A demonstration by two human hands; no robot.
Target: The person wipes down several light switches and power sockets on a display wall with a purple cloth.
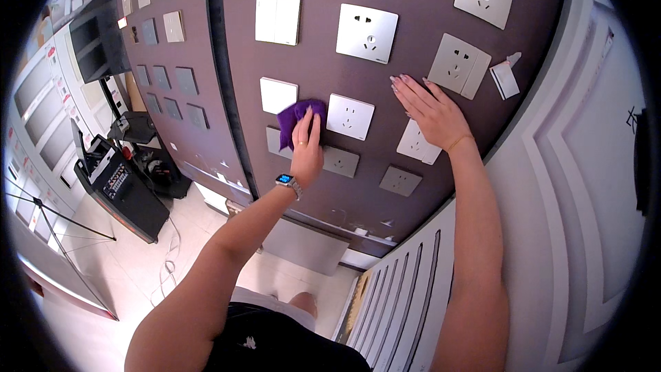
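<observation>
My left hand (308,152) presses a purple cloth (287,125) against a dark brown display board (315,70). The cloth lies between a white switch plate (279,95) and a white socket plate (350,117), over part of a grey plate below. My right hand (436,113) rests flat on the board with nothing in it, fingers pointing up and left. Its fingertips lie beside a beige double socket plate (459,66). Under its palm side, a white socket plate (417,143) is partly hidden.
A paper tag (504,80) hangs at the board's right. White moulded panels (521,175) stand on the right, slatted samples (408,289) below. At the left are a black speaker with a mixer (124,191), a loose cable (169,267) and a tripod-like stand (38,202).
</observation>
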